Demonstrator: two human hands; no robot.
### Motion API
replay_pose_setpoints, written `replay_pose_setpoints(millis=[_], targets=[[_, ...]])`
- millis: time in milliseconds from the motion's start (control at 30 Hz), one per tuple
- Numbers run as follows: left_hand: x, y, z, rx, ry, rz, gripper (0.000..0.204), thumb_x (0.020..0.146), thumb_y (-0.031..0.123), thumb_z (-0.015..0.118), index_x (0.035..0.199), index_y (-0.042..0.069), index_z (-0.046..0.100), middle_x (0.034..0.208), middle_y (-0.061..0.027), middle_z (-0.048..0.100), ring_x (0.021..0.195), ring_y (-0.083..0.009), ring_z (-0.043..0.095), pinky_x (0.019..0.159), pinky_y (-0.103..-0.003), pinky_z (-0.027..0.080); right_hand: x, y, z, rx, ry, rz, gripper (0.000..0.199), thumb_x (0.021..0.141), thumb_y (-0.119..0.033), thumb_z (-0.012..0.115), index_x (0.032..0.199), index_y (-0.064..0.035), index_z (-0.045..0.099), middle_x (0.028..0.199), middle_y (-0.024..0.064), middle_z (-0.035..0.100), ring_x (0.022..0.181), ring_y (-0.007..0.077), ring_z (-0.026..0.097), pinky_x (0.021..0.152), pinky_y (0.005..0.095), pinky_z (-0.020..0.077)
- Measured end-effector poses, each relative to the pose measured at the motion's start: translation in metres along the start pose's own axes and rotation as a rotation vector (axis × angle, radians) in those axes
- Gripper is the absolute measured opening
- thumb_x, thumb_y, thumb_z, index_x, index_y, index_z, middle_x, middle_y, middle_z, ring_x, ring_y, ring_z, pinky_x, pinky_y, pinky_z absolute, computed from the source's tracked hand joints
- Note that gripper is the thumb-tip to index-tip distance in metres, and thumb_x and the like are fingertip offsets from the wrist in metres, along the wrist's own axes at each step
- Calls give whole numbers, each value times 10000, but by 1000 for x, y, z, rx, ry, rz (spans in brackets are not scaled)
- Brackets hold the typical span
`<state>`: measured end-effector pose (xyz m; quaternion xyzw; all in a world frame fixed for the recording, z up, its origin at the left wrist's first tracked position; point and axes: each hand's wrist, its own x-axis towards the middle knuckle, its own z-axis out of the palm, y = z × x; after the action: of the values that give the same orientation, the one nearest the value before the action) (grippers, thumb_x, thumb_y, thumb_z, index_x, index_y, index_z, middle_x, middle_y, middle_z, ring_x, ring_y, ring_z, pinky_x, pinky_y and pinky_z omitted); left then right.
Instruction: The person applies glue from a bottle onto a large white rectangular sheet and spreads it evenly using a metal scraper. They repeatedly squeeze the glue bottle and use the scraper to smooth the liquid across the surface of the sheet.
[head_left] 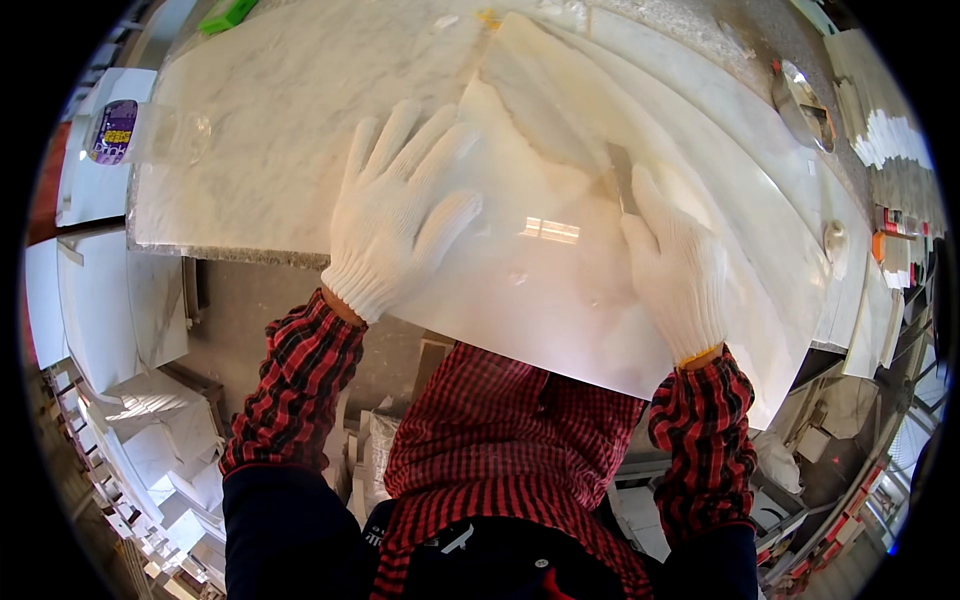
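Note:
My left hand [395, 205], in a white knit glove, lies with its fingers spread at the left edge of a glossy white marble-look slab [540, 290]. My right hand [685, 265], gloved the same way, grips a thin flat metal scraper blade [621, 178] over the same slab. The blade points away from me, and its other end is hidden in the hand. Brownish veining runs across the far part of the slab, and its near edge overhangs toward my checked apron [500, 430]. More slabs [730, 130] lie fanned out beneath it to the right.
A larger pale stone slab [240, 170] spans the left. A clear bottle with a purple label [113, 132] lies at its left edge; a green object [228, 14] is at the far left. An oval metal dish [803, 105] sits far right. Stacked white panels [125, 300] stand at left.

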<state>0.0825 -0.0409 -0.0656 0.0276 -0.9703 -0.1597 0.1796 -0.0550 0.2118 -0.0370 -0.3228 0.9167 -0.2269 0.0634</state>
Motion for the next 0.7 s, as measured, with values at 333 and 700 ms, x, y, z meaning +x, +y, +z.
replay_pose_setpoints(millis=[333, 700], targets=[[4, 1, -8, -42, -73, -17, 505, 956, 303, 612, 1383, 34, 604, 1504, -165, 548, 1408, -435, 430, 1188, -539, 280, -9, 8, -6, 120, -53, 94, 455, 933, -195, 631, 1383, -128, 624, 958, 231, 703, 875, 415, 684, 748, 498, 530], [4, -2, -3, 40, 44, 57, 484, 925, 359, 616, 1284, 35, 617, 1413, -129, 587, 1251, -383, 477, 1070, -506, 361, 23, 4, 7, -108, 57, 86, 485, 973, -279, 582, 1451, -199, 577, 945, 205, 728, 845, 417, 694, 745, 519, 545]])
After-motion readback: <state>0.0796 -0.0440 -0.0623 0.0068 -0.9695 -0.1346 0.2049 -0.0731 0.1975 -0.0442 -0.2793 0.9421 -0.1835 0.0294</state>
